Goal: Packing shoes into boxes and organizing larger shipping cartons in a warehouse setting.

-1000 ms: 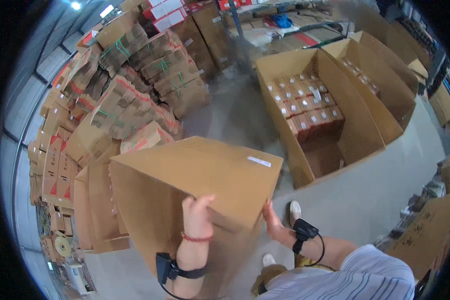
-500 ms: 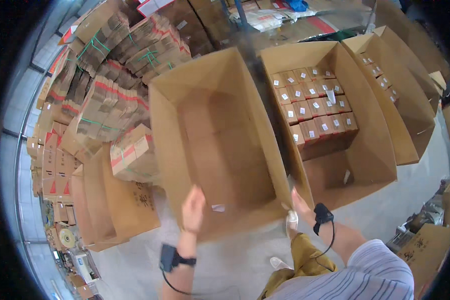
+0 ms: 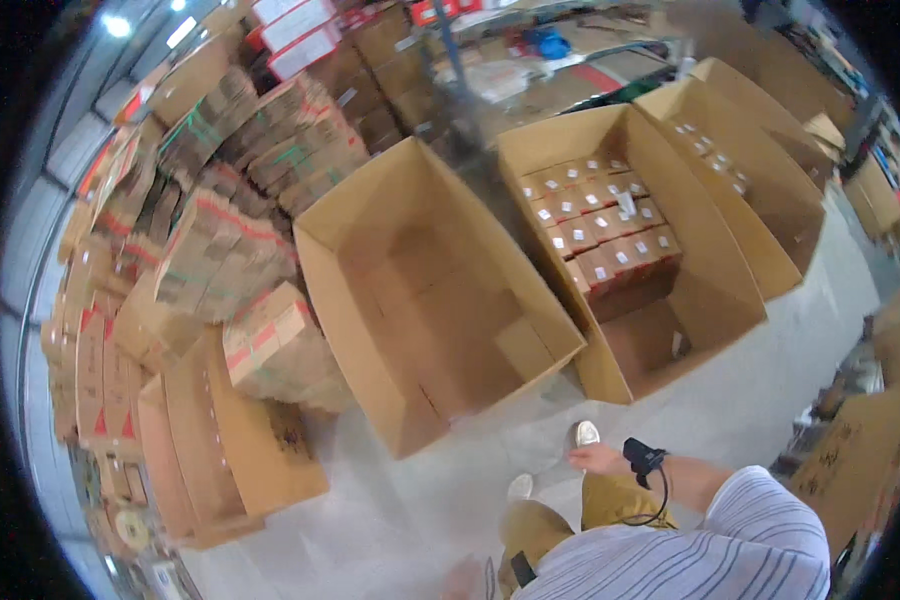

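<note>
A large open carton [image 3: 420, 380] stands in front of me with no goods visible inside. To its right, a second large carton [image 3: 725, 290] holds rows of small brown boxes [image 3: 610, 225] with white labels at its far end. My right hand [image 3: 598, 458] is near my body, over the floor below the second carton, touching neither carton. Its fingers are curled in and nothing shows in them. My left hand [image 3: 462, 578] is at the lower edge, away from the cartons, too smeared by motion to read its fingers.
Bundled flattened cartons [image 3: 225, 255] are piled at the left. Below them stands another open carton [image 3: 270, 450]. At the far right, a third large carton [image 3: 780, 190] holds some small labelled boxes. A table with packing materials [image 3: 610, 75] lies behind. Grey floor [image 3: 390, 520] lies between me and the cartons.
Both hands have come away from the near end of the middle carton and dropped back toward my body. My left hand has swung down to the lower edge. The whole view has shifted.
</note>
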Demonstrator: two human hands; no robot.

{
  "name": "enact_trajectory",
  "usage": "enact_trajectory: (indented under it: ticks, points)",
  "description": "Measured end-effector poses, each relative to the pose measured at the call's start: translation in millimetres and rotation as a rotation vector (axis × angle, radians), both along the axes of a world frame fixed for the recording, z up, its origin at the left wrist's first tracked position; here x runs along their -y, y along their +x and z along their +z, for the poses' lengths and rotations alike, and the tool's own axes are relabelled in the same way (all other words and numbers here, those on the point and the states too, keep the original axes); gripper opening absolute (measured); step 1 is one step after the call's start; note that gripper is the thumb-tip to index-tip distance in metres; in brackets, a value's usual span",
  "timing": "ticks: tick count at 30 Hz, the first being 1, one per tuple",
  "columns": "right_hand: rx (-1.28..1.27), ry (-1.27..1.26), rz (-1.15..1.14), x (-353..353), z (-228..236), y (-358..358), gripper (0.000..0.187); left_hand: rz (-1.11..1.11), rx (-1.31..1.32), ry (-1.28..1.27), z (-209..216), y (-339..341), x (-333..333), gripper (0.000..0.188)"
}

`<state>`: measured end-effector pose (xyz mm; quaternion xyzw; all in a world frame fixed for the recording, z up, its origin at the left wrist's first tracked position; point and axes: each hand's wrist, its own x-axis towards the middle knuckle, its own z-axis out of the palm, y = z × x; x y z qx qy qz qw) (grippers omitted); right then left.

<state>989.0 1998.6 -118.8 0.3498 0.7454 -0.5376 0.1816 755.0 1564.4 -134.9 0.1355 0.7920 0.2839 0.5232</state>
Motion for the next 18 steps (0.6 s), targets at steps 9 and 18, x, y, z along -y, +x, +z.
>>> enact_trajectory:
  ticks: [9,18]
  points:
    - [0.277,-0.009,-0.720,127,89,130,0.042,-0.568,-0.476,0.374,96,-111,-209,0.040]
    - [0.412,0.130,-1.061,394,112,249,0.043,-1.418,-0.134,-0.010,39,-16,-272,0.035]
